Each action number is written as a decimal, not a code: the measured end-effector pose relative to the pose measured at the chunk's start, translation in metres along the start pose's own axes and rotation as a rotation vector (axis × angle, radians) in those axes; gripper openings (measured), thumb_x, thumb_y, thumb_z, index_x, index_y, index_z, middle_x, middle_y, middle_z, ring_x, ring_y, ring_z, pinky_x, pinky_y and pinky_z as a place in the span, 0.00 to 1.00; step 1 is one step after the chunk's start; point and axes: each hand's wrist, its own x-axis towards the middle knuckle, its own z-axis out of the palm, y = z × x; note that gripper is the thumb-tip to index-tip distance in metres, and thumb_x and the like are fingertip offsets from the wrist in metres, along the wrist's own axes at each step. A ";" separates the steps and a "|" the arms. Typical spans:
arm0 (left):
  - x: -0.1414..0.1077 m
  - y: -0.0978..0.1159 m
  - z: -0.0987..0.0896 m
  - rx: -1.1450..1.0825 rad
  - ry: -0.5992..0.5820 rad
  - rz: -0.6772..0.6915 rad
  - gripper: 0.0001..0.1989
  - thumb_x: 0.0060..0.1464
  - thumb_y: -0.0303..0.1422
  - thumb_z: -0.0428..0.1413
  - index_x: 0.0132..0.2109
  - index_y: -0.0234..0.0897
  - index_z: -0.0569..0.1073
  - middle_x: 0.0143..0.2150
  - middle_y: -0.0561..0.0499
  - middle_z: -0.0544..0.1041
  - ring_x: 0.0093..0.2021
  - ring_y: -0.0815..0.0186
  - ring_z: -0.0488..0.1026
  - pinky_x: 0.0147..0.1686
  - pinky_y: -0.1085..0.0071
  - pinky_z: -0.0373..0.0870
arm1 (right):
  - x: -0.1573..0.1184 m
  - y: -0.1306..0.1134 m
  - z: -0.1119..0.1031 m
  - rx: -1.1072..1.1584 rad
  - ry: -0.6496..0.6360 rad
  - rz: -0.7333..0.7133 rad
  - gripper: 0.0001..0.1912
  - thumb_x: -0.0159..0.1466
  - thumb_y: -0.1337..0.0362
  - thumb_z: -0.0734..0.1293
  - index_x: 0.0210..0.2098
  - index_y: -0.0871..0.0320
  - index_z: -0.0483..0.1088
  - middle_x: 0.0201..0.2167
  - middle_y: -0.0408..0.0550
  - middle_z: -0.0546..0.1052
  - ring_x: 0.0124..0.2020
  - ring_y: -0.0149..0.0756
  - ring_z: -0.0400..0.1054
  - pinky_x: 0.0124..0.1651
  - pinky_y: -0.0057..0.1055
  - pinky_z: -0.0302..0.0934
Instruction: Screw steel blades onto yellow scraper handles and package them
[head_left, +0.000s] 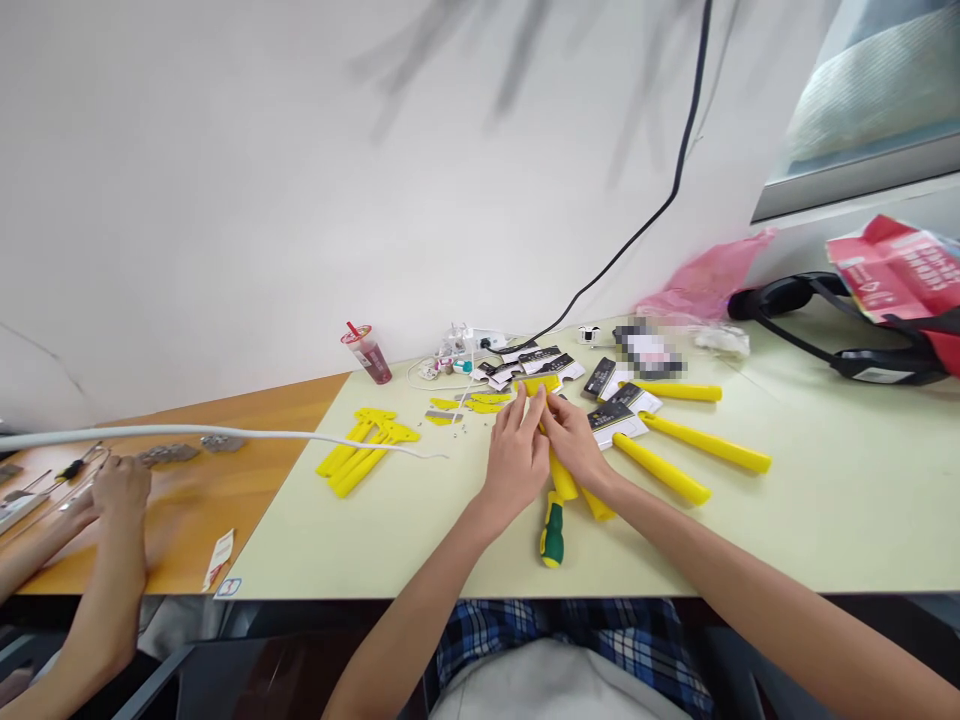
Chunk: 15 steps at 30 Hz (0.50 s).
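Left fingers [520,412], right fingers [556,416] closed on yellow piece [562,478].

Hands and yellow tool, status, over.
Left hand and right hand both on yellow tool. Green handle close on near side. Cards beyond and right. White cable left, not touching hands.

The long bright-yellow handles [666,470] on the pale green, smooth-topped surface [810,520] look like smooth plastic with a soft sheen, as does the green-and-yellow screwdriver handle [552,535]. The crumpled pink bag [694,280] looks like thin, wrinkled plastic film, and the capped drink cup [370,356] like clear, glossy plastic. The blue plaid garment [495,632] is matt, creased cloth.
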 end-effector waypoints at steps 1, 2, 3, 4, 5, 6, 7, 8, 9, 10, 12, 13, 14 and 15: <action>0.001 0.001 -0.001 -0.081 -0.014 -0.018 0.36 0.70 0.26 0.47 0.81 0.51 0.63 0.83 0.48 0.60 0.81 0.49 0.57 0.80 0.40 0.55 | -0.001 -0.001 0.000 -0.003 -0.008 -0.008 0.25 0.71 0.38 0.67 0.33 0.52 0.68 0.30 0.43 0.71 0.34 0.39 0.61 0.38 0.34 0.61; 0.002 0.001 -0.001 -0.174 -0.026 -0.039 0.36 0.71 0.27 0.46 0.81 0.51 0.63 0.83 0.49 0.61 0.82 0.51 0.56 0.81 0.42 0.53 | -0.001 -0.001 0.000 -0.005 -0.014 -0.015 0.23 0.72 0.39 0.66 0.35 0.52 0.69 0.32 0.43 0.72 0.35 0.40 0.62 0.40 0.35 0.63; 0.004 0.002 -0.002 -0.273 -0.034 -0.063 0.35 0.72 0.28 0.45 0.81 0.51 0.63 0.82 0.50 0.62 0.83 0.53 0.55 0.82 0.44 0.52 | -0.001 -0.002 0.000 -0.006 -0.021 -0.021 0.21 0.72 0.41 0.66 0.37 0.52 0.71 0.34 0.45 0.74 0.38 0.42 0.65 0.43 0.36 0.65; 0.005 0.002 -0.003 -0.372 -0.038 -0.086 0.33 0.73 0.29 0.45 0.81 0.51 0.63 0.82 0.50 0.62 0.83 0.54 0.55 0.82 0.46 0.53 | -0.002 -0.002 0.000 -0.005 -0.030 -0.027 0.20 0.73 0.42 0.65 0.41 0.51 0.73 0.37 0.46 0.76 0.41 0.44 0.67 0.46 0.37 0.66; 0.006 0.002 -0.003 -0.463 -0.034 -0.108 0.32 0.74 0.31 0.46 0.80 0.51 0.63 0.82 0.49 0.63 0.82 0.54 0.57 0.81 0.47 0.55 | -0.002 -0.001 0.000 0.000 -0.042 -0.033 0.19 0.74 0.43 0.64 0.44 0.51 0.75 0.40 0.47 0.78 0.45 0.45 0.69 0.49 0.38 0.68; 0.007 0.002 -0.003 -0.541 -0.027 -0.128 0.30 0.75 0.34 0.47 0.80 0.51 0.64 0.82 0.48 0.62 0.81 0.54 0.59 0.80 0.48 0.59 | -0.002 -0.001 0.000 0.008 -0.057 -0.039 0.20 0.75 0.43 0.63 0.47 0.50 0.76 0.43 0.48 0.79 0.47 0.46 0.70 0.51 0.39 0.69; 0.008 0.002 -0.003 -0.603 -0.016 -0.143 0.29 0.76 0.36 0.49 0.79 0.51 0.64 0.82 0.47 0.62 0.80 0.53 0.62 0.78 0.48 0.63 | -0.002 0.000 -0.001 0.017 -0.073 -0.045 0.21 0.75 0.43 0.63 0.50 0.50 0.77 0.44 0.49 0.80 0.48 0.47 0.71 0.51 0.39 0.70; 0.009 0.001 -0.002 -0.650 -0.005 -0.156 0.29 0.75 0.38 0.51 0.79 0.50 0.64 0.82 0.45 0.62 0.78 0.51 0.64 0.75 0.48 0.67 | -0.002 0.002 -0.001 0.025 -0.088 -0.045 0.22 0.75 0.42 0.63 0.52 0.50 0.78 0.44 0.49 0.80 0.47 0.46 0.72 0.49 0.39 0.71; 0.009 0.000 -0.001 -0.682 0.002 -0.166 0.29 0.75 0.40 0.53 0.78 0.50 0.64 0.81 0.44 0.62 0.77 0.51 0.66 0.72 0.49 0.70 | -0.001 0.002 -0.002 0.032 -0.094 -0.039 0.24 0.75 0.41 0.64 0.54 0.51 0.79 0.44 0.49 0.81 0.45 0.45 0.73 0.46 0.38 0.72; 0.010 -0.001 -0.001 -0.703 0.005 -0.173 0.30 0.73 0.40 0.56 0.78 0.50 0.64 0.81 0.43 0.63 0.76 0.50 0.68 0.70 0.49 0.73 | -0.001 0.003 -0.004 0.039 -0.087 -0.025 0.25 0.74 0.40 0.65 0.56 0.52 0.79 0.43 0.49 0.81 0.41 0.44 0.73 0.43 0.38 0.73; 0.010 -0.005 0.001 -0.737 -0.001 -0.166 0.32 0.69 0.40 0.62 0.76 0.50 0.65 0.79 0.41 0.65 0.74 0.50 0.69 0.68 0.48 0.74 | 0.000 0.004 -0.006 0.051 -0.042 0.013 0.29 0.71 0.38 0.70 0.58 0.54 0.81 0.41 0.47 0.82 0.36 0.41 0.72 0.37 0.36 0.72; 0.011 -0.007 0.001 -0.763 -0.009 -0.158 0.33 0.67 0.39 0.64 0.74 0.50 0.66 0.78 0.41 0.66 0.73 0.50 0.70 0.68 0.48 0.74 | 0.000 0.004 -0.007 0.057 -0.015 0.034 0.31 0.68 0.37 0.73 0.57 0.55 0.82 0.39 0.47 0.82 0.34 0.40 0.71 0.35 0.36 0.72; 0.011 -0.010 0.001 -0.801 -0.019 -0.154 0.33 0.64 0.38 0.66 0.73 0.50 0.66 0.78 0.41 0.65 0.72 0.50 0.71 0.69 0.47 0.74 | 0.001 0.004 -0.008 0.066 0.006 0.058 0.33 0.66 0.36 0.75 0.57 0.56 0.82 0.38 0.46 0.82 0.32 0.39 0.71 0.33 0.36 0.73; 0.012 -0.012 0.000 -0.853 -0.036 -0.165 0.34 0.63 0.38 0.67 0.71 0.50 0.66 0.78 0.42 0.65 0.71 0.51 0.73 0.68 0.46 0.74 | 0.001 0.004 -0.008 0.077 0.010 0.087 0.35 0.64 0.35 0.75 0.56 0.57 0.83 0.37 0.46 0.82 0.31 0.38 0.72 0.33 0.37 0.75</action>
